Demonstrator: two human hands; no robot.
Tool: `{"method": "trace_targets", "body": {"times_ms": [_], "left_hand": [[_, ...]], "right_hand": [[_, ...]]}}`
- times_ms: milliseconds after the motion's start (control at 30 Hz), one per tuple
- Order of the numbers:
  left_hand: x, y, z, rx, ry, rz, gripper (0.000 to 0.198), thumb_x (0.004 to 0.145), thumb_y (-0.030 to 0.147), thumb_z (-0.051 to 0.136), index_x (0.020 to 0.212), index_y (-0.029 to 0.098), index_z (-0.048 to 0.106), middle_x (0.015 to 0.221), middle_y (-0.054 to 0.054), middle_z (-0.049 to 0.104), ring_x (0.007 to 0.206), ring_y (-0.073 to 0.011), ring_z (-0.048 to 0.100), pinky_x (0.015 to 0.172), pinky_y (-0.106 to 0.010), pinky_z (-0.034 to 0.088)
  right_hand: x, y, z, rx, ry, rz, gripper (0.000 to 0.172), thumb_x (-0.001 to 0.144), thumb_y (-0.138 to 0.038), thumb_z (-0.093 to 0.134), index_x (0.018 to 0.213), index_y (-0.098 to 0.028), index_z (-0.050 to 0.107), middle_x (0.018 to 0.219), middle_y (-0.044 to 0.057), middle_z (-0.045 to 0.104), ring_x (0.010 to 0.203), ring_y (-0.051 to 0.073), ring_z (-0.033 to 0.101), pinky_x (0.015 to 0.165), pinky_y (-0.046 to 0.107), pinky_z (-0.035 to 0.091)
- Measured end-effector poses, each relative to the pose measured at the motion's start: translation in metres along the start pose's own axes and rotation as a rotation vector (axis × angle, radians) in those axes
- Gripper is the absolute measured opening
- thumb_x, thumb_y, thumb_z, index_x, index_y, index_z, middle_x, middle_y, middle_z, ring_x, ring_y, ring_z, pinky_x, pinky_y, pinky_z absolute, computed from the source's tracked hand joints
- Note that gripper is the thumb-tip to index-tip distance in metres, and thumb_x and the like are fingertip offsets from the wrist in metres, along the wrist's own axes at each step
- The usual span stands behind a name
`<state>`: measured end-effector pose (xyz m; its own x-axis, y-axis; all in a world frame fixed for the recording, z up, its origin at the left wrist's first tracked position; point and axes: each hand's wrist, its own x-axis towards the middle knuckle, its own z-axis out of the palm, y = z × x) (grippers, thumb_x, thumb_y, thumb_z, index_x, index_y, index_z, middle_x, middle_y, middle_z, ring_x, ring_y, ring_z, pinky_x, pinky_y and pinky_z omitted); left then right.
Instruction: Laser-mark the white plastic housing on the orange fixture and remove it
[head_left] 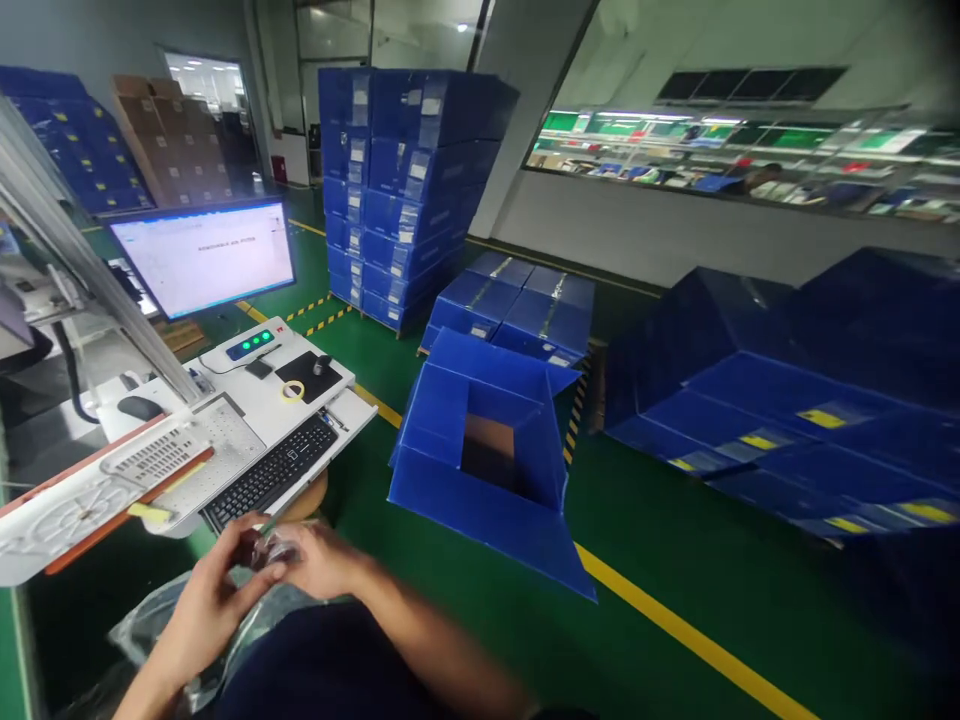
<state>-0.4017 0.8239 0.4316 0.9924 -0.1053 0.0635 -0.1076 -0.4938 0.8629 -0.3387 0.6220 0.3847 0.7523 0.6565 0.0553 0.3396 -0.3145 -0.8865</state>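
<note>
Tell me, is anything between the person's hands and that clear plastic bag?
Nothing visible. Both the left hand and the right hand already touch the clear plastic bag, pinching it together just in front of the black keyboard.

Hands: you are using two, your left hand and your right hand, both pinching one clear plastic bag.
Monitors: you are facing one lit monitor.
Keyboards: one black keyboard is lying on the counter.
Mice: you are seeing one black mouse.
Tape rolls: one yellow ring.
Open boxes: one open blue box is standing on the floor.
Closed boxes behind it: two closed blue boxes are sitting side by side.
</note>
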Motion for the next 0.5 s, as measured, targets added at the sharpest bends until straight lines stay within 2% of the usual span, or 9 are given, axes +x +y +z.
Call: {"method": "trace_targets", "body": {"times_ms": [67, 100, 200, 267, 300, 367, 433, 500], "left_hand": [[-0.015, -0.009, 0.001, 0.102, 0.022, -0.022, 0.065, 0.088, 0.064, 0.082, 0.141, 0.027, 0.07, 0.124, -0.012, 0.083, 0.11, -0.0321, 0.081, 0.093, -0.037, 0.068], [-0.023, -0.016, 0.002, 0.144, -0.025, -0.051, 0.063, 0.088, 0.065, 0.081, 0.137, 0.028, 0.073, 0.124, -0.011, 0.084, 0.11, -0.0332, 0.082, 0.093, -0.037, 0.069], [-0.042, -0.037, 0.005, 0.191, -0.28, -0.153, 0.044, 0.094, 0.068, 0.07, 0.114, 0.03, 0.082, 0.106, -0.007, 0.087, 0.096, -0.0323, 0.084, 0.084, -0.032, 0.068], [-0.047, -0.048, 0.007, 0.175, -0.423, -0.164, 0.044, 0.101, 0.067, 0.06, 0.101, 0.029, 0.082, 0.094, -0.006, 0.085, 0.089, -0.0303, 0.082, 0.079, -0.029, 0.067], [-0.046, -0.053, 0.007, 0.178, -0.451, -0.156, 0.046, 0.102, 0.066, 0.057, 0.1, 0.028, 0.082, 0.091, -0.006, 0.084, 0.086, -0.029, 0.081, 0.078, -0.028, 0.066], [-0.037, -0.058, 0.008, 0.224, -0.423, -0.134, 0.046, 0.102, 0.064, 0.055, 0.105, 0.026, 0.082, 0.084, -0.006, 0.082, 0.075, -0.026, 0.077, 0.071, -0.027, 0.064], [-0.022, -0.057, 0.012, 0.285, -0.347, -0.109, 0.046, 0.1, 0.062, 0.056, 0.113, 0.026, 0.081, 0.082, -0.005, 0.081, 0.068, -0.0248, 0.075, 0.068, -0.028, 0.062], [-0.005, -0.049, 0.021, 0.33, -0.31, -0.069, 0.044, 0.1, 0.06, 0.055, 0.114, 0.026, 0.079, 0.09, -0.007, 0.084, 0.075, -0.0266, 0.079, 0.072, -0.03, 0.063]], "right_hand": [[-0.014, 0.008, -0.01, 0.039, -0.002, 0.032, 0.012, 0.095, -0.031, 0.08, 0.105, -0.024, 0.083, 0.094, -0.001, 0.082, 0.083, 0.017, 0.072, 0.07, 0.025, 0.048], [-0.022, 0.012, -0.015, 0.076, -0.009, 0.037, 0.009, 0.095, -0.029, 0.079, 0.102, -0.025, 0.084, 0.092, -0.002, 0.083, 0.081, 0.016, 0.072, 0.068, 0.025, 0.047], [-0.044, 0.026, -0.024, 0.247, 0.018, 0.058, 0.015, 0.095, -0.025, 0.075, 0.105, -0.026, 0.086, 0.1, -0.001, 0.085, 0.089, 0.018, 0.076, 0.073, 0.025, 0.052], [-0.056, 0.038, -0.026, 0.341, 0.082, 0.096, 0.018, 0.097, -0.025, 0.071, 0.107, -0.024, 0.085, 0.102, 0.001, 0.086, 0.094, 0.02, 0.078, 0.079, 0.027, 0.057], [-0.063, 0.044, -0.027, 0.358, 0.126, 0.115, 0.018, 0.098, -0.025, 0.071, 0.108, -0.023, 0.085, 0.102, 0.002, 0.086, 0.095, 0.021, 0.079, 0.082, 0.029, 0.059], [-0.078, 0.056, -0.033, 0.334, 0.209, 0.157, 0.015, 0.096, -0.027, 0.075, 0.107, -0.023, 0.084, 0.104, 0.003, 0.086, 0.097, 0.022, 0.08, 0.086, 0.031, 0.06], [-0.096, 0.064, -0.043, 0.273, 0.267, 0.233, 0.017, 0.092, -0.023, 0.079, 0.108, -0.023, 0.084, 0.106, 0.004, 0.086, 0.098, 0.023, 0.08, 0.09, 0.035, 0.061], [-0.114, 0.065, -0.056, 0.204, 0.299, 0.305, 0.04, 0.082, -0.018, 0.089, 0.121, -0.023, 0.082, 0.117, 0.006, 0.084, 0.108, 0.026, 0.079, 0.099, 0.04, 0.061]]}}
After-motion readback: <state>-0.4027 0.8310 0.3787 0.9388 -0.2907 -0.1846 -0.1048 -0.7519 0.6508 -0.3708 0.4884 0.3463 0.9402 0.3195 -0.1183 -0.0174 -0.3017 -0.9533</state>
